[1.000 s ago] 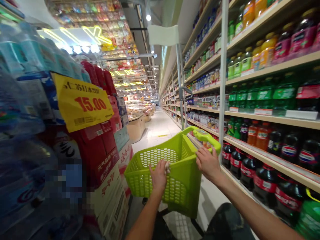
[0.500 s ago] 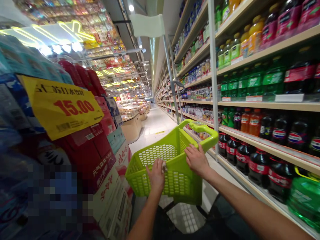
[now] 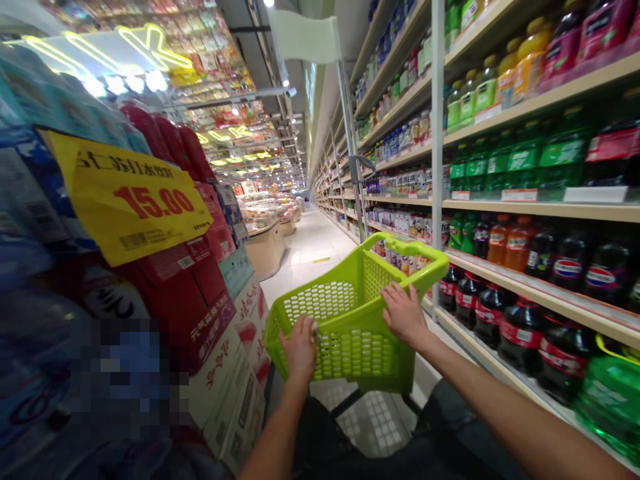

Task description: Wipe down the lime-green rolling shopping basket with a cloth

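Basket, lime-green and perforated, is gripped at its near rim by left hand and right hand, fingers curled over the edge, beside drink shelves.

One lime basket at 6 o'clock. Two hands on its rim: left hand at 7, right hand at 5. One yellow price sign at 9. One white flag at 12. Four shelf boards at 3, with two orange bottles. Dark cola bottles are blurred, so uncounted.
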`<control>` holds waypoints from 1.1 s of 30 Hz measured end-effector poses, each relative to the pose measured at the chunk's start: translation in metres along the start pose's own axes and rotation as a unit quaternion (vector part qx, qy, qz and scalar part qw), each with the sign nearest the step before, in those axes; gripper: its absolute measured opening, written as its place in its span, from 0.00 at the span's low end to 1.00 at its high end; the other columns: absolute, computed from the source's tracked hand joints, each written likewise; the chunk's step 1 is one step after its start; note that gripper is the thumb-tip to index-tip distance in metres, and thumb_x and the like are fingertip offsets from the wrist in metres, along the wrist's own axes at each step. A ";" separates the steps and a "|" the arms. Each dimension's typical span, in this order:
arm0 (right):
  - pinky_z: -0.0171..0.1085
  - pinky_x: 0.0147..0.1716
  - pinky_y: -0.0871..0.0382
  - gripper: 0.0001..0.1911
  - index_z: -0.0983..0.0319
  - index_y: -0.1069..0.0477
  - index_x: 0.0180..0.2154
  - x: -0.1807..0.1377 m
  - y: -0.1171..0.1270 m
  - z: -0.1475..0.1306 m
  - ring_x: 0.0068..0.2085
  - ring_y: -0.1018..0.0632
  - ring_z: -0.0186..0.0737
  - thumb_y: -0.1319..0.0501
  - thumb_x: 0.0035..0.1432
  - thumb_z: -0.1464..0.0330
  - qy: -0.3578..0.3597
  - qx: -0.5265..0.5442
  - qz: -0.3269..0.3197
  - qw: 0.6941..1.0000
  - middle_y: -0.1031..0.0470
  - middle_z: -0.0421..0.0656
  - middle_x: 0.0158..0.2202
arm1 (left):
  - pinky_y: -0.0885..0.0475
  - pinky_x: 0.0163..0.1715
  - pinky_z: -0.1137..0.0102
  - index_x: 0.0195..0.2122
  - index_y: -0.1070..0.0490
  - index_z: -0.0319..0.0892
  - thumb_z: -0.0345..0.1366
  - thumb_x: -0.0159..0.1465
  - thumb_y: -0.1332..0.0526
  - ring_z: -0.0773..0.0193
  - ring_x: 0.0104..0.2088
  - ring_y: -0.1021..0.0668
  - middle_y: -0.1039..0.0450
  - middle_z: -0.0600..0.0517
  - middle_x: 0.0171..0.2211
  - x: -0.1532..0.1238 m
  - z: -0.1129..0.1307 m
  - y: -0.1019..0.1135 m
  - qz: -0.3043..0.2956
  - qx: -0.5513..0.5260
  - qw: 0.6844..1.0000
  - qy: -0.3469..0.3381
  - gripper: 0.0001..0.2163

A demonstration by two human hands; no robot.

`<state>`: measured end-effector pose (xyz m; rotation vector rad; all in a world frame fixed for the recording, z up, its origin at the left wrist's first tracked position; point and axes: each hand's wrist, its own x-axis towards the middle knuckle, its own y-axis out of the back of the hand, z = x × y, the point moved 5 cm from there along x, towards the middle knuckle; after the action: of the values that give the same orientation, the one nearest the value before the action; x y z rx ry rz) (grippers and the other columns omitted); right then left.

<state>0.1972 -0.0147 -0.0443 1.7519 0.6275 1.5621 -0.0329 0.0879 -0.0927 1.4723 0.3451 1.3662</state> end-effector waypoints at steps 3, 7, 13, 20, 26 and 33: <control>0.55 0.55 0.58 0.22 0.65 0.35 0.50 -0.003 0.000 0.002 0.57 0.40 0.49 0.49 0.52 0.71 0.011 -0.007 0.006 1.000 0.34 0.48 0.53 | 0.55 0.57 0.47 0.49 0.36 0.50 0.20 0.54 0.51 0.61 0.56 0.37 0.39 0.51 0.56 0.002 0.050 -0.007 -0.016 -0.023 0.994 -0.110 0.24; 0.56 0.55 0.59 0.23 0.66 0.36 0.51 -0.005 -0.001 0.006 0.57 0.40 0.48 0.50 0.52 0.72 0.015 -0.014 0.010 1.000 0.34 0.48 0.54 | 0.57 0.57 0.48 0.48 0.35 0.50 0.19 0.53 0.51 0.60 0.55 0.35 0.37 0.51 0.55 0.000 0.015 -0.005 -0.002 -0.011 0.997 -0.081 0.25; 0.55 0.55 0.58 0.23 0.66 0.36 0.50 -0.008 -0.004 -0.001 0.58 0.41 0.48 0.50 0.52 0.72 -0.001 -0.014 0.021 1.000 0.35 0.48 0.54 | 0.56 0.57 0.48 0.50 0.36 0.45 0.26 0.58 0.51 0.58 0.52 0.33 0.36 0.47 0.54 -0.013 -0.064 0.006 0.050 0.003 0.993 0.111 0.19; 0.56 0.55 0.59 0.22 0.64 0.36 0.50 -0.010 -0.003 -0.006 0.57 0.40 0.47 0.50 0.51 0.72 0.005 -0.015 0.036 0.999 0.34 0.46 0.53 | 0.58 0.57 0.47 0.49 0.36 0.49 0.22 0.55 0.51 0.59 0.55 0.37 0.38 0.51 0.56 -0.008 -0.010 0.001 -0.004 -0.014 0.999 -0.039 0.23; 0.56 0.54 0.56 0.22 0.63 0.35 0.50 -0.012 -0.002 -0.007 0.56 0.40 0.48 0.50 0.52 0.73 0.001 -0.018 0.053 0.998 0.34 0.47 0.53 | 0.51 0.56 0.50 0.48 0.36 0.46 0.29 0.59 0.49 0.58 0.54 0.35 0.38 0.48 0.55 -0.021 -0.093 0.007 0.053 -0.012 0.984 0.172 0.16; 0.57 0.54 0.56 0.22 0.63 0.36 0.50 -0.013 -0.002 0.000 0.57 0.40 0.48 0.50 0.52 0.73 0.005 -0.019 0.050 0.999 0.34 0.47 0.53 | 0.55 0.57 0.48 0.49 0.36 0.49 0.22 0.55 0.50 0.59 0.57 0.38 0.40 0.50 0.57 -0.009 0.006 -0.005 0.001 -0.007 0.999 -0.053 0.23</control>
<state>0.1954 -0.0233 -0.0541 1.7728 0.5192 1.6405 -0.0285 0.0804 -0.1005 1.5270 0.2651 1.2838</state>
